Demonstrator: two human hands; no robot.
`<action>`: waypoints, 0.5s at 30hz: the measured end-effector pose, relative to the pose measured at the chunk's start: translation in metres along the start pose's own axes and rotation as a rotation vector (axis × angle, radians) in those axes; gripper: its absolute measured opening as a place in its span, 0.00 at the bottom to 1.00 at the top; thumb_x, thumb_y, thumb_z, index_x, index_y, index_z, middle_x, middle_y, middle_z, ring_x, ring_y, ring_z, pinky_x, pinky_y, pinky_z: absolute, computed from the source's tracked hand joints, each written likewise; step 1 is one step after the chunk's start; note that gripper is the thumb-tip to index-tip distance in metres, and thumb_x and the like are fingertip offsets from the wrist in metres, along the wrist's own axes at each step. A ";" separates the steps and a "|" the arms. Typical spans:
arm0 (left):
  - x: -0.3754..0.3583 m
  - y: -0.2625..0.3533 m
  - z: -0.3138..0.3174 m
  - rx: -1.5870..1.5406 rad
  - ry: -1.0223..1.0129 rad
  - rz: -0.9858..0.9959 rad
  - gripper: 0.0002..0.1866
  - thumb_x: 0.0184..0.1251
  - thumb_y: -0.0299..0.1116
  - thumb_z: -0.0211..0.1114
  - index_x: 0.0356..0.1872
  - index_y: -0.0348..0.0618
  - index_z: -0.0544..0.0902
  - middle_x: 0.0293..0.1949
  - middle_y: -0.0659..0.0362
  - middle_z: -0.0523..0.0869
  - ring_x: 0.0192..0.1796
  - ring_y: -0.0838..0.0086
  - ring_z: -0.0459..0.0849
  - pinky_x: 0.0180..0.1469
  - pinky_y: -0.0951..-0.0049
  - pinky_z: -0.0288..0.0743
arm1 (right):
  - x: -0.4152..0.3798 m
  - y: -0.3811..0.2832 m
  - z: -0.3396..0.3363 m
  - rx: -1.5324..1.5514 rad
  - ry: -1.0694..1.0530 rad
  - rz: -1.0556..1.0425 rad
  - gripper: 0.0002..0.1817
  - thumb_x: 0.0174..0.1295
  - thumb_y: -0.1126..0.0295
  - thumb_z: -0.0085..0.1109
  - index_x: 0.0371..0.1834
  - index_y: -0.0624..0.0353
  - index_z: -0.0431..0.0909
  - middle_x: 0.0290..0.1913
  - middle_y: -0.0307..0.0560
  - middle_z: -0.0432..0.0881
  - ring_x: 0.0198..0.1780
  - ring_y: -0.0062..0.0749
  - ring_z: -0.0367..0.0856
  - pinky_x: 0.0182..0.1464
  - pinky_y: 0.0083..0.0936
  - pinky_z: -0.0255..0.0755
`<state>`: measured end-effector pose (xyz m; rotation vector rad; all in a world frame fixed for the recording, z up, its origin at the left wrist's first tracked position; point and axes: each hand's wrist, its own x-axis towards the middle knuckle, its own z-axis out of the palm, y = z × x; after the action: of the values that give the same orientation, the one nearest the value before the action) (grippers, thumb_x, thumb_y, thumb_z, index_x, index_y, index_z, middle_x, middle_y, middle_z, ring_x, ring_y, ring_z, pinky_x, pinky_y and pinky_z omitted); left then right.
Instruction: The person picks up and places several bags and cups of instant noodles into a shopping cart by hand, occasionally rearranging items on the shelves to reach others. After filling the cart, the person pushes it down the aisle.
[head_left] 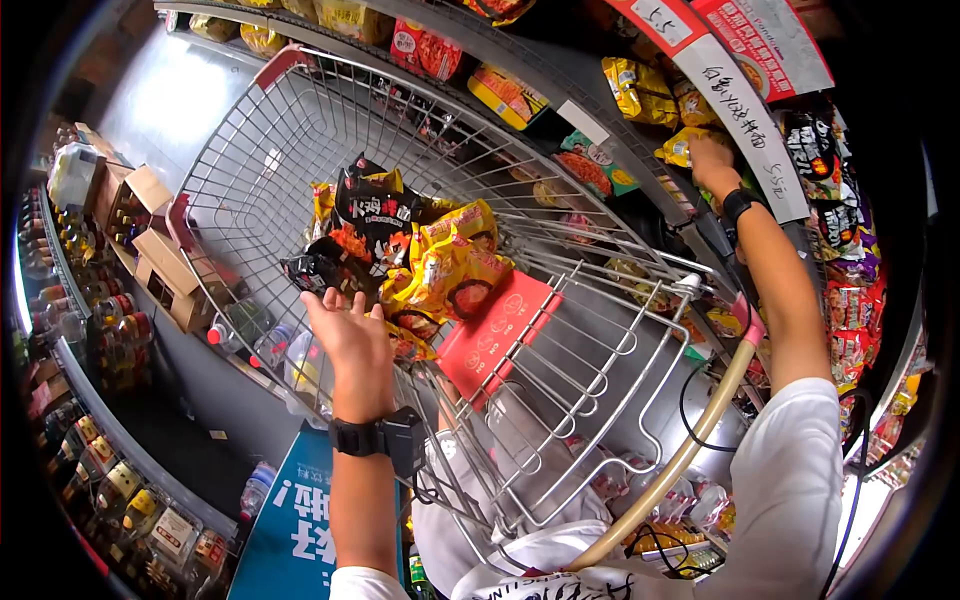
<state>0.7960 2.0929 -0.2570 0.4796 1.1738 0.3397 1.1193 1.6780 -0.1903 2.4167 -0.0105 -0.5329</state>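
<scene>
My right hand reaches into the shelf at the upper right, its fingers closed on a yellow instant noodle packet. Part of that packet is hidden behind the fingers. Over the near left side of the shopping cart, my left hand is open and holds nothing, its fingers spread. Just beyond it, yellow noodle packets and black noodle packets lie piled in the cart. A red panel is fixed near the cart's handle end.
Other yellow packets sit on the same shelf, behind a white price strip. Black packets hang at the far right. To the left stand cardboard boxes and shelves of bottles. A blue sign stands by my left forearm.
</scene>
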 end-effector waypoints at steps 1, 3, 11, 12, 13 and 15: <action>-0.001 0.001 -0.001 -0.008 -0.021 -0.004 0.42 0.69 0.64 0.40 0.68 0.35 0.50 0.71 0.51 0.51 0.75 0.55 0.44 0.73 0.49 0.33 | -0.001 0.003 0.004 -0.024 0.186 -0.101 0.26 0.49 0.73 0.61 0.55 0.57 0.70 0.53 0.56 0.78 0.51 0.51 0.79 0.50 0.40 0.75; -0.003 0.003 0.000 -0.016 -0.044 -0.012 0.41 0.70 0.62 0.40 0.69 0.34 0.49 0.71 0.51 0.51 0.75 0.55 0.45 0.73 0.49 0.35 | -0.008 -0.010 -0.022 0.129 0.241 -0.144 0.22 0.49 0.67 0.62 0.50 0.57 0.74 0.46 0.57 0.81 0.48 0.54 0.80 0.48 0.41 0.75; -0.002 0.004 0.000 -0.041 -0.015 -0.012 0.38 0.72 0.59 0.38 0.68 0.33 0.51 0.64 0.51 0.57 0.74 0.50 0.45 0.72 0.47 0.33 | 0.021 -0.051 -0.042 0.133 0.356 -0.265 0.38 0.38 0.67 0.61 0.61 0.53 0.64 0.65 0.54 0.63 0.60 0.53 0.69 0.56 0.42 0.70; -0.001 0.004 0.002 -0.058 0.012 -0.011 0.38 0.72 0.59 0.38 0.67 0.33 0.52 0.62 0.51 0.58 0.74 0.50 0.45 0.72 0.47 0.33 | 0.026 -0.054 -0.045 0.132 0.362 -0.271 0.38 0.38 0.67 0.61 0.61 0.53 0.64 0.65 0.54 0.63 0.60 0.53 0.69 0.56 0.42 0.70; -0.001 0.004 0.002 -0.063 0.019 -0.011 0.38 0.72 0.59 0.38 0.67 0.33 0.52 0.62 0.51 0.58 0.74 0.50 0.45 0.72 0.47 0.33 | 0.029 -0.055 -0.046 0.122 0.362 -0.275 0.40 0.38 0.67 0.60 0.63 0.52 0.63 0.66 0.53 0.62 0.60 0.54 0.69 0.57 0.42 0.70; -0.001 0.003 0.000 -0.070 -0.016 -0.024 0.37 0.73 0.59 0.38 0.67 0.33 0.52 0.63 0.52 0.58 0.74 0.50 0.47 0.72 0.47 0.34 | 0.040 -0.055 -0.044 0.039 0.363 -0.341 0.44 0.38 0.62 0.63 0.66 0.51 0.61 0.63 0.55 0.67 0.59 0.53 0.72 0.58 0.42 0.69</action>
<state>0.7959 2.0952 -0.2543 0.4058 1.1474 0.3548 1.1654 1.7419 -0.2075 2.5323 0.5576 -0.2342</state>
